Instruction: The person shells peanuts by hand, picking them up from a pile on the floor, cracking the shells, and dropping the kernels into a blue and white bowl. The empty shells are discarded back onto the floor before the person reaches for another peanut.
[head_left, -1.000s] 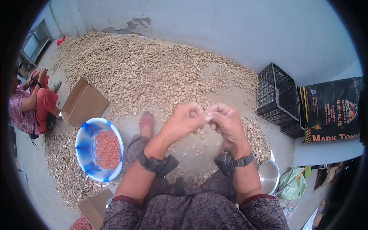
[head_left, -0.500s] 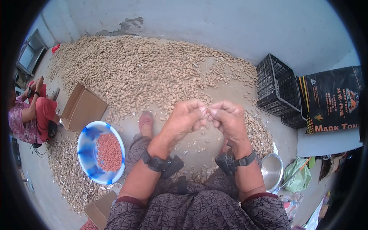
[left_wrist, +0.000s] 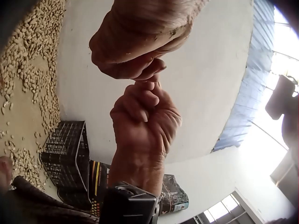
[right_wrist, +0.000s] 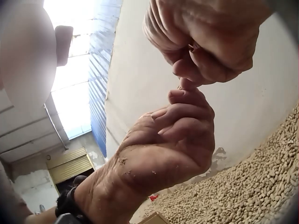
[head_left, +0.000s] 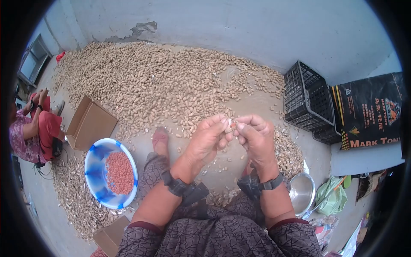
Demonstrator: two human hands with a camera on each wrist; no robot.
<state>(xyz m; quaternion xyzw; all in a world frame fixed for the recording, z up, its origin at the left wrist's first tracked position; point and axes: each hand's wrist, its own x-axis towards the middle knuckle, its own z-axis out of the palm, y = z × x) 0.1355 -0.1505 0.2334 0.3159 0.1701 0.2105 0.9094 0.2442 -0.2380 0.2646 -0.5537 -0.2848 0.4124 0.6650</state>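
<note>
Fingertip to fingertip, both hands are raised in front of the lap in the head view. My left hand (head_left: 204, 140) pinches a peanut (head_left: 233, 125) between thumb and curled fingers. From the other side my right hand (head_left: 259, 139) pinches the same peanut. Its shell is split, with a pale inner side and a reddish kernel showing. In the left wrist view the right hand (left_wrist: 145, 119) meets the left from below. The fingers largely hide the peanut in both wrist views. A blue-and-white basin (head_left: 95, 169) of shelled red kernels (head_left: 120, 172) stands by the left leg.
A wide heap of unshelled peanuts (head_left: 162, 81) reaches the wall. Empty shells (head_left: 79, 197) lie around the basin. A cardboard box (head_left: 96, 126) and a seated person (head_left: 32, 128) are at left. Black crates (head_left: 306, 100), a printed sack (head_left: 370, 111) and a metal bowl (head_left: 302, 193) are at right.
The closely joined fingertips have drawn slightly apart, and the opened shell and reddish kernel now show between them. The head view has shifted a little.
</note>
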